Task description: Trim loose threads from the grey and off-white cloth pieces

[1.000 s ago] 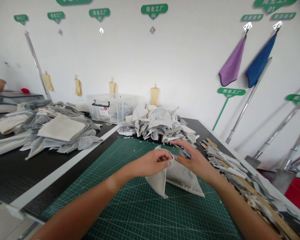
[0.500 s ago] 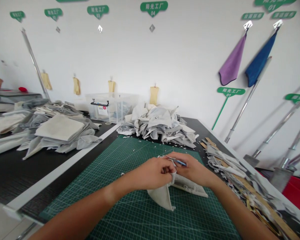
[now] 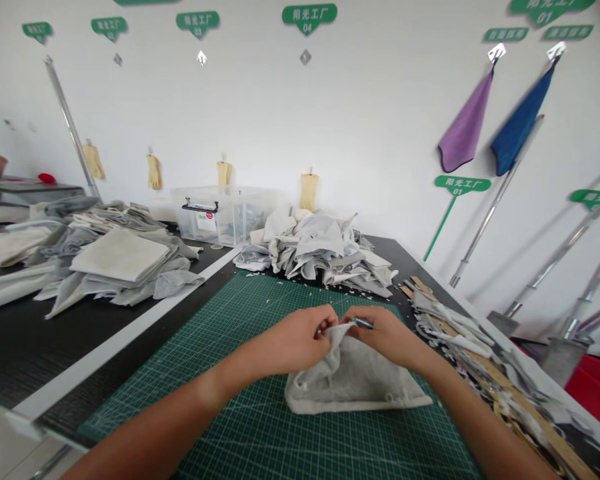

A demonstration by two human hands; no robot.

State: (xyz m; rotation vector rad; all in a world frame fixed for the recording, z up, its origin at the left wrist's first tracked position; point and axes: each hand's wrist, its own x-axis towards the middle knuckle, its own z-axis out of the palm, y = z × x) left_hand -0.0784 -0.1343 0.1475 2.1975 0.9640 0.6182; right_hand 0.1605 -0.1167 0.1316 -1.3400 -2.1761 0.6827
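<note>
A light grey cloth piece [image 3: 353, 380] lies on the green cutting mat [image 3: 260, 433], its top edge lifted. My left hand [image 3: 295, 340] is closed, pinching that top edge at the left. My right hand [image 3: 387, 333] is closed too, gripping the same edge beside it and holding a small blue-handled tool [image 3: 364, 323] whose tip points left toward my left fingers. Both hands almost touch above the cloth.
A heap of grey and white cloth pieces [image 3: 320, 250] sits beyond the mat. Stacked cloths [image 3: 115, 257] lie at the left, a clear plastic box [image 3: 220, 213] behind them. Cloth scraps and a wooden strip [image 3: 480, 347] line the right table edge. Metal poles lean at the right.
The cloth, folded and hanging narrow before, has spread wider and flatter on the mat. My hands have come together at its top edge, the right one drawing in with the tool.
</note>
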